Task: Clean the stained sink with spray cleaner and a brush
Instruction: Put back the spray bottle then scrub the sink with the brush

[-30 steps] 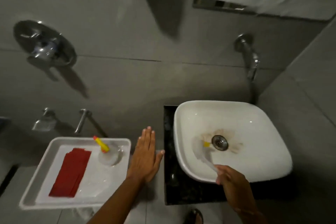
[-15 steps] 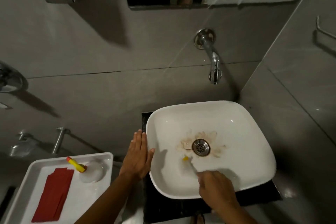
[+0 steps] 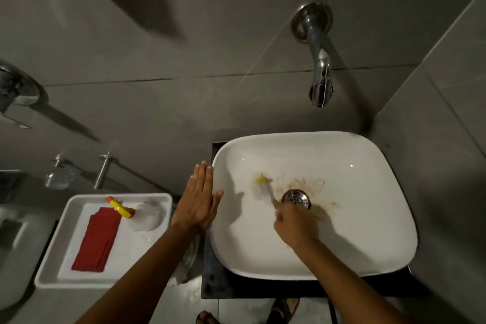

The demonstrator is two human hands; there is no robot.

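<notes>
the person is leaning over the white sink [image 3: 368, 218] and working the brush [image 3: 265, 188] with the right hand [image 3: 295, 223], whose fingers are curled tight around the pale handle. the brush's yellow-tipped head is resting on the basin floor just left of the metal drain [image 3: 296, 198], at the left edge of the brown stain [image 3: 307, 183]. the left hand [image 3: 198, 205] is flat, fingers pressed together and thumb out, gripping nothing; its thumb is lying at the sink's left rim, though i cannot tell whether it is actually touching. the spray bottle [image 3: 139, 214], clear with a yellow and orange nozzle, is sitting in the white tray [image 3: 50, 275] well to the left, next to a red folded cloth [image 3: 98, 239]. judging by this, the spraying part is probably over and the scrubbing is under way, but far from finished: the brown ring is showing all around the drain and trailing off to its right, and it looks smeared rather than lifted. the tap [image 3: 319, 66] above is not running, so rinsing seems to be left as well. what remains, i would say, is most of the scrubbing plus 1 good rinse.
</notes>
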